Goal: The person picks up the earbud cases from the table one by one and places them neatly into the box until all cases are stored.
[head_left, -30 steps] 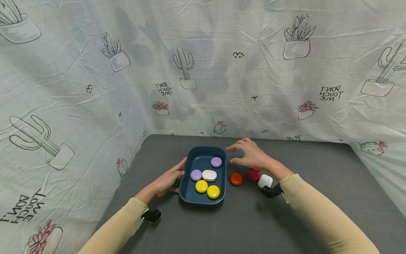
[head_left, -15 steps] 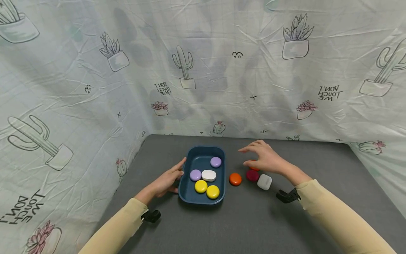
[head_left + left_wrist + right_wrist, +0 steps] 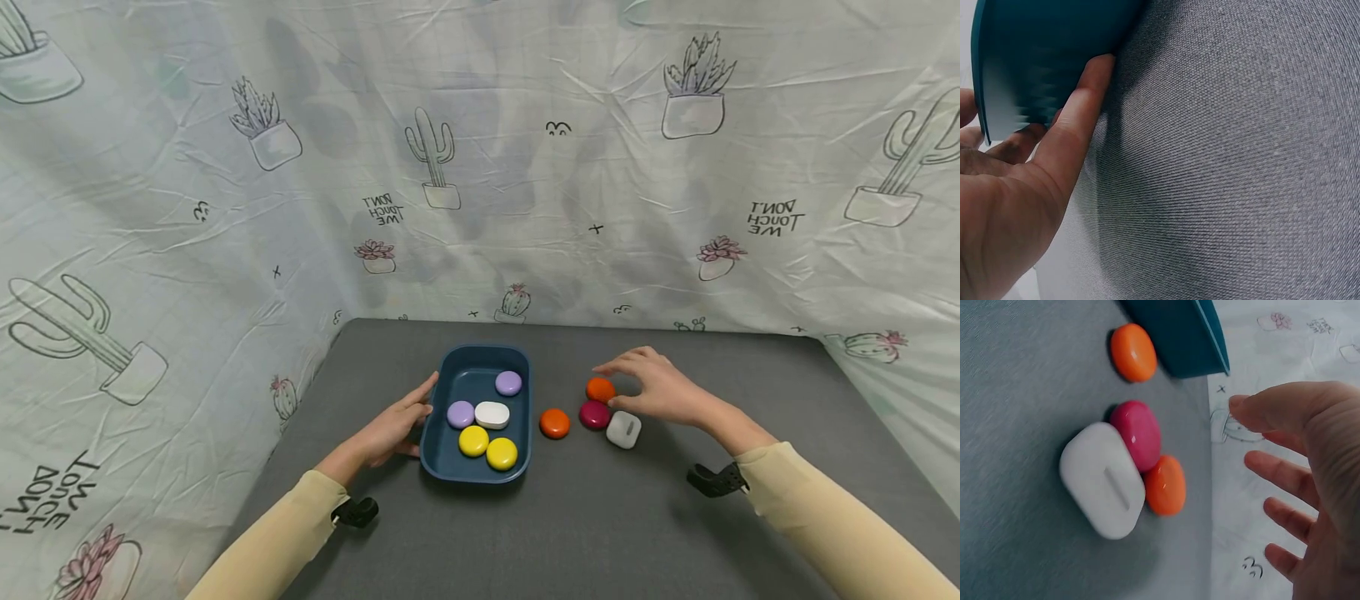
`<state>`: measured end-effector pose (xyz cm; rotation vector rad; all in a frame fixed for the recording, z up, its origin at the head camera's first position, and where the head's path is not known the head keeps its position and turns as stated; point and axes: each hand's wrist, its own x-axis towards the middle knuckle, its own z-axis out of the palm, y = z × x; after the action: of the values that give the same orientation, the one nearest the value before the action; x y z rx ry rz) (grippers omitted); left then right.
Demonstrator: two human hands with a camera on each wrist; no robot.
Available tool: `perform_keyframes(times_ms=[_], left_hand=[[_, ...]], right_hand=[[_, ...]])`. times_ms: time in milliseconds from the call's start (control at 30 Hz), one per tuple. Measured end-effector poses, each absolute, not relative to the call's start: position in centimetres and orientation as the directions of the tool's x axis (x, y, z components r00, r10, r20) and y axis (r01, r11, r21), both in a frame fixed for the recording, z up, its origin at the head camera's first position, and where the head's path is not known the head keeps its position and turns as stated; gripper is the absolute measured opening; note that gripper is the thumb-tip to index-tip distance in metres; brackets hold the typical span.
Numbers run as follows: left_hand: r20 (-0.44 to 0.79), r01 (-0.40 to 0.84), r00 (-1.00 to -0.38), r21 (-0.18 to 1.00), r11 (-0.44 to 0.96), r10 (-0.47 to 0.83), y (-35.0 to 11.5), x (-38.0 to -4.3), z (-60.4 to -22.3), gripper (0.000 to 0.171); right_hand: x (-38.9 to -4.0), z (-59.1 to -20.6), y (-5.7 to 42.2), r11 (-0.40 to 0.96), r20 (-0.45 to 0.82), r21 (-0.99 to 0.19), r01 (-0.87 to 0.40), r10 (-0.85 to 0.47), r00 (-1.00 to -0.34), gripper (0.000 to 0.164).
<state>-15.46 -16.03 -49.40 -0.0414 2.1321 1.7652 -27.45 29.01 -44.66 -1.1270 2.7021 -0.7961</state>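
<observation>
My left hand [image 3: 393, 427] rests its fingertips against the left outer wall of a dark blue tray [image 3: 474, 476]; in the left wrist view the extended thumb [image 3: 1075, 119] lies along that wall, near its base. Inside the tray are two lilac discs [image 3: 508, 383], a white oval piece [image 3: 492, 415] and two yellow discs [image 3: 502, 454]. My right hand [image 3: 660, 387] hovers with parted fingers around the far orange disc [image 3: 600, 389], nothing in its grasp. Beside that disc are a crimson disc [image 3: 594, 415] and a white rounded case [image 3: 1104, 481] with a grey slot.
Another orange disc [image 3: 554, 423] lies between the tray and the crimson disc. The dark grey tabletop [image 3: 480, 542] ends at the back against a pale curtain [image 3: 510, 167] printed with potted cacti.
My right hand has moved right, away from the tray, and come down over the far orange disc, which now shows more fully. The left hand keeps its place at the tray.
</observation>
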Motion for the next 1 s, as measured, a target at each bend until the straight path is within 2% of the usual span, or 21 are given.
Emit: perform_keyframes(times_ms=[233,700,1000], left_hand=[[-0.298,-0.253,-0.932,0.943,0.218,0.209,-15.9,-15.5,-49.3,0.063],[-0.298,-0.253,-0.934,0.941,0.226,0.195,-15.8,-15.5,-49.5,0.062],[-0.308,-0.262,-0.931,0.938,0.229,0.196,-15.9,-15.6,-49.5,0.063]], right_hand=[[-27.3,-45.9,30.6,0.615,0.018,-0.520,-0.593,-0.686,-0.728,0.049],[-27.7,-48.8,32.3,0.599,-0.043,-0.611,-0.517,-0.677,-0.734,0.051],[-27.8,-50.2,32.7,0.493,-0.012,-0.711,-0.501,-0.721,-0.693,0.063]])
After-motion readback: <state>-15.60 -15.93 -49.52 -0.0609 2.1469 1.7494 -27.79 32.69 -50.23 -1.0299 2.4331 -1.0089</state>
